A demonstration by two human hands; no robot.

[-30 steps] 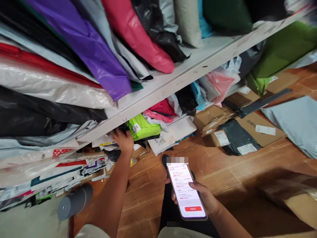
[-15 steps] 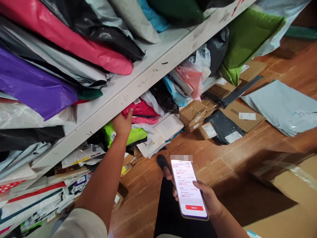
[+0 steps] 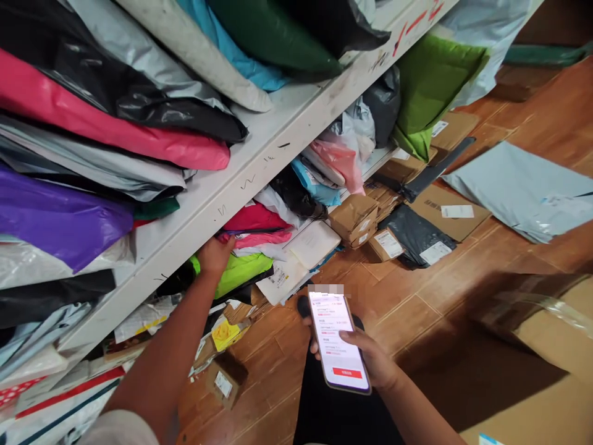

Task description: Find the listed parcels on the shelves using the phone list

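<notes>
The left hand (image 3: pixel 215 253) is resting against the near end of a red packet (image 3: pixel 257 216) under the shelf (image 3: pixel 250 179); its thumb is showing, but its other fingers are hiding from view, so I cannot tell how far they are closing or whether they are gripping. The red packet is lying above a green packet (image 3: pixel 243 272), with a white bag (image 3: pixel 278 204) sitting just beside it. The right hand (image 3: pixel 377 358) is holding 1 phone (image 3: pixel 340 343), fingers closing around its edges, thumb lying over the lit screen, above the floor (image 3: pixel 398 290).
</notes>
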